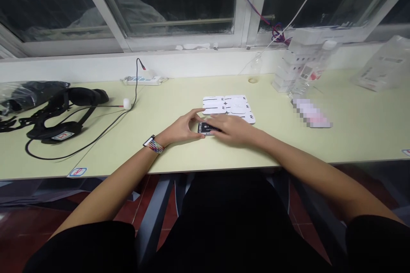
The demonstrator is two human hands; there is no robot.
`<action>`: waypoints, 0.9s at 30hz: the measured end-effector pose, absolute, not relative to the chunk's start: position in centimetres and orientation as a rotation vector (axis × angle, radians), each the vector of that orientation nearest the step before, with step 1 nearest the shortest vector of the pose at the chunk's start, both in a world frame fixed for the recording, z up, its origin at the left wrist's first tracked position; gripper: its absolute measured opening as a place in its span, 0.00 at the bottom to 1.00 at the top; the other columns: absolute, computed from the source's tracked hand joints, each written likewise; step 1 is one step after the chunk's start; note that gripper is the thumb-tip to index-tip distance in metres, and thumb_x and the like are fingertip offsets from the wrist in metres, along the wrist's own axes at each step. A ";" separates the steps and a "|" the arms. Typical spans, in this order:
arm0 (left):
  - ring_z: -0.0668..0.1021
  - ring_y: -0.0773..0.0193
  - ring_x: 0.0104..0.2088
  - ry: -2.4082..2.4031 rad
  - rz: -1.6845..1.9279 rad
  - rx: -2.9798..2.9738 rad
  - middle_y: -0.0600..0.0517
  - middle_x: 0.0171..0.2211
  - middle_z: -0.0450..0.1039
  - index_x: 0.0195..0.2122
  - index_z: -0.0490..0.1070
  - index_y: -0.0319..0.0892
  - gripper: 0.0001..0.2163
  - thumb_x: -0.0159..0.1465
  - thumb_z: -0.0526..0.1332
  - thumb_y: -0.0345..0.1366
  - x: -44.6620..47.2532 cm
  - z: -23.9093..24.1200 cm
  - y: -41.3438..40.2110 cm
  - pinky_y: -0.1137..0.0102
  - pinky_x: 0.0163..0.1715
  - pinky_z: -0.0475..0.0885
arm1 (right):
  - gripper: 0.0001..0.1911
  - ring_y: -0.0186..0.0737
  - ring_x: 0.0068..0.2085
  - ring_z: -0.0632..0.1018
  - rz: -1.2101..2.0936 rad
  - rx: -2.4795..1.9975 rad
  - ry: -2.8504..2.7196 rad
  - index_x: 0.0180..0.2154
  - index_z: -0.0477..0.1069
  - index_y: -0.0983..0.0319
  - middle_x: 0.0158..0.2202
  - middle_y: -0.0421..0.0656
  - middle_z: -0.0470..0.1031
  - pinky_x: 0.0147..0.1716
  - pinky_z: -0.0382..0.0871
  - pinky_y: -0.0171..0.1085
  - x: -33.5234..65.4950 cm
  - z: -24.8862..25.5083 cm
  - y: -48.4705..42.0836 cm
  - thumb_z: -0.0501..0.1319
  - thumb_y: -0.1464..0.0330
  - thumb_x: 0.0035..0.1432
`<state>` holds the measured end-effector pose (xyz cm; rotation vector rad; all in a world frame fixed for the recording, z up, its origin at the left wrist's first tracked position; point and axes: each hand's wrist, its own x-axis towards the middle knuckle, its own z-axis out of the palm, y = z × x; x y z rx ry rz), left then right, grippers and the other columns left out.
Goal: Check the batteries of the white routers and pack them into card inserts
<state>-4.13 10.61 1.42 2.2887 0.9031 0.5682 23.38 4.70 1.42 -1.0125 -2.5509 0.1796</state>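
On the table lies a small flat device [206, 128] with a black battery face marked "mAh" and a pale lower edge. My left hand [181, 129] curves around its left end, thumb at the near edge and forefinger at the far edge. Across the right part reach the fingers of my right hand [233, 129], which hide that end. Just beyond my hands, several white rounded covers [214, 103] with black marks lie side by side. Another white piece [237, 105] rests on top of them.
A black headset [80, 96] with a cable lies left, near a power strip [144, 80]. To the right are a pixelated flat object [311, 113], a clear bottle [309, 72], stacked white boxes [288, 66] and a plastic bag [382, 66]. A window runs behind.
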 end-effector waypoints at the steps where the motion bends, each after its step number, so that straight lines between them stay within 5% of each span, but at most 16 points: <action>1: 0.80 0.46 0.61 0.904 0.562 2.291 0.46 0.55 0.80 0.76 0.59 0.50 0.45 0.61 0.78 0.45 -4.2 1.4 10.6 0.51 0.68 0.70 | 0.24 0.58 0.70 0.75 0.116 -1.115 -2.473 0.69 0.73 0.62 0.69 0.54 0.77 0.64 0.73 0.55 24.1 1.9 5.1 0.53 0.63 0.80; 5: 0.79 0.44 0.63 0.919 0.548 2.309 0.46 0.56 0.80 0.76 0.59 0.50 0.45 0.61 0.78 0.47 -4.2 1.4 10.8 0.50 0.69 0.68 | 0.19 0.60 0.58 0.80 -0.054 -1.553 -2.258 0.57 0.80 0.65 0.60 0.58 0.81 0.49 0.75 0.51 27.3 2.8 7.0 0.59 0.62 0.75; 9: 0.79 0.45 0.64 0.929 0.543 2.301 0.47 0.56 0.80 0.76 0.59 0.50 0.45 0.61 0.78 0.48 -4.1 1.5 10.7 0.50 0.70 0.68 | 0.16 0.53 0.46 0.80 -0.049 -1.734 -2.268 0.45 0.82 0.63 0.50 0.55 0.83 0.35 0.65 0.43 28.4 2.6 7.9 0.62 0.59 0.72; 13: 0.80 0.45 0.63 0.934 0.551 2.298 0.47 0.54 0.80 0.76 0.60 0.50 0.45 0.60 0.78 0.46 -4.1 1.6 10.6 0.50 0.70 0.68 | 0.14 0.44 0.34 0.76 -0.249 -1.661 -2.284 0.33 0.79 0.62 0.35 0.50 0.82 0.30 0.53 0.41 27.8 2.7 7.8 0.58 0.68 0.71; 16: 0.80 0.45 0.63 0.933 0.539 2.299 0.47 0.54 0.80 0.76 0.58 0.51 0.46 0.60 0.77 0.46 -4.1 1.6 10.6 0.49 0.70 0.68 | 0.15 0.44 0.33 0.76 -0.300 -1.493 -2.109 0.34 0.78 0.62 0.34 0.49 0.82 0.31 0.56 0.41 27.2 2.9 7.5 0.55 0.70 0.70; 21: 0.78 0.44 0.64 0.896 0.537 2.306 0.44 0.62 0.77 0.78 0.57 0.49 0.46 0.61 0.77 0.46 -4.1 1.6 10.7 0.50 0.69 0.69 | 0.13 0.46 0.41 0.82 0.302 -1.041 -1.734 0.40 0.80 0.59 0.40 0.46 0.86 0.39 0.73 0.41 25.0 2.5 6.8 0.58 0.63 0.71; 27: 0.77 0.42 0.66 0.878 0.566 2.290 0.42 0.71 0.70 0.77 0.59 0.50 0.46 0.60 0.77 0.45 -4.0 1.9 10.4 0.52 0.66 0.74 | 0.12 0.42 0.33 0.80 0.682 -1.063 -1.728 0.37 0.81 0.60 0.33 0.43 0.84 0.35 0.73 0.41 22.9 1.4 6.3 0.61 0.62 0.69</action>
